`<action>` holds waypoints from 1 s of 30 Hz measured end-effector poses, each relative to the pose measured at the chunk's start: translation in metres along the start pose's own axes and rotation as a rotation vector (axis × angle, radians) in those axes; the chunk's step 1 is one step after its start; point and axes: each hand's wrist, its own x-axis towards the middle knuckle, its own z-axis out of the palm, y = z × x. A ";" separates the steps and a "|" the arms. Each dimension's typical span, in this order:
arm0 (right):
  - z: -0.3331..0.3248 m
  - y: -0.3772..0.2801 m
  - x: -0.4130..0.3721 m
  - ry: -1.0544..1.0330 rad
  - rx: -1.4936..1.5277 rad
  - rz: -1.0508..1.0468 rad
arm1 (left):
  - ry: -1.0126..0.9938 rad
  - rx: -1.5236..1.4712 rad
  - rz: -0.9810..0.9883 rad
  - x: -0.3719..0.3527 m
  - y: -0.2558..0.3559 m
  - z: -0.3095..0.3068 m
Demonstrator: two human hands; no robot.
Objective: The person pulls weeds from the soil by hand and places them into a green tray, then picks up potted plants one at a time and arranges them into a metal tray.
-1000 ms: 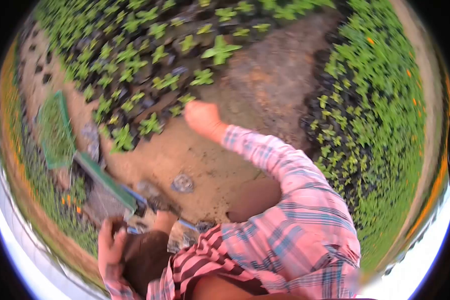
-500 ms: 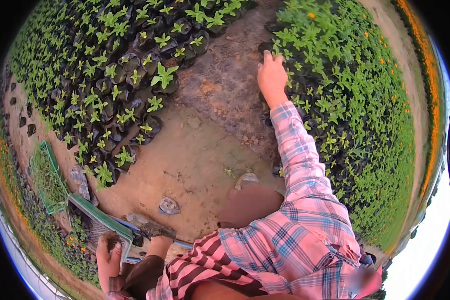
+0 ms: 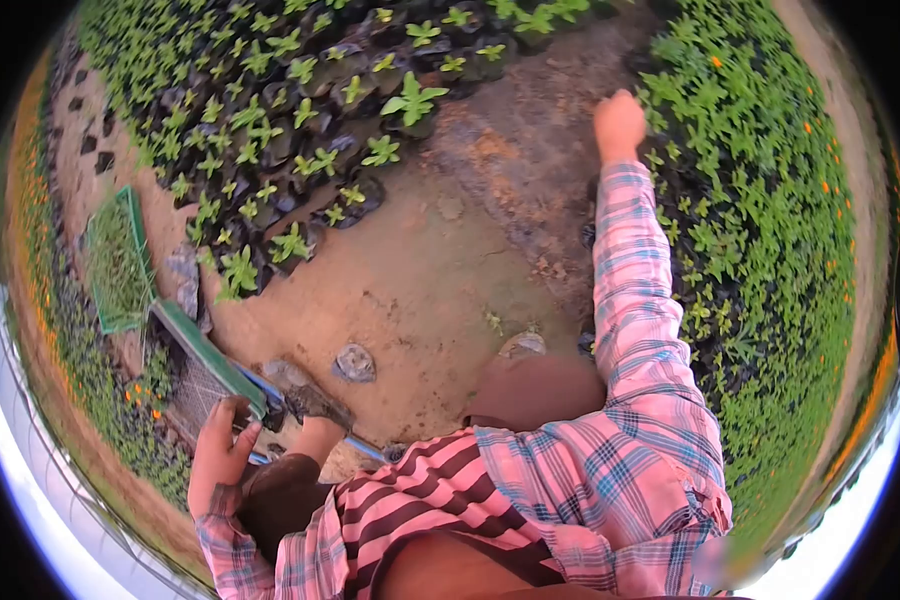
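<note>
My right hand [image 3: 620,125] is stretched far forward to the edge of the right-hand bed of seedlings [image 3: 760,190]. Its fingers are curled closed, and what they hold, if anything, is hidden. Low on the left is my left hand [image 3: 220,455], with dirty fingertips loosely bent and a gap between them and the thumb; no object shows in it. It is nearest to a green-rimmed mesh crate [image 3: 202,345] and my left knee. Young plants in black bags [image 3: 290,245] fill the bed on the left.
Bare damp soil [image 3: 420,270] runs between the two beds. A plastic-wrapped lump [image 3: 354,363] lies on it. Behind the mesh crate sits a green crate [image 3: 135,215] of cut greenery. A blue bar [image 3: 365,449] passes near my foot. Orange flowers grow along the outer edges.
The view has shifted, so the beds sit differently in the frame. My right hand's fingers were reaching at the bed's edge and now look more curled. My left hand appears higher, closer to the mesh crate.
</note>
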 end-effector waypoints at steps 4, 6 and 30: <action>-0.014 0.008 -0.016 -0.007 0.070 -0.088 | 0.030 -0.023 0.061 -0.001 -0.010 0.005; -0.041 -0.002 -0.044 -0.096 0.272 -0.282 | 0.008 -0.010 0.051 -0.002 -0.012 0.006; 0.000 -0.177 -0.160 -0.129 0.529 -1.163 | -0.026 0.012 0.031 0.008 -0.004 0.000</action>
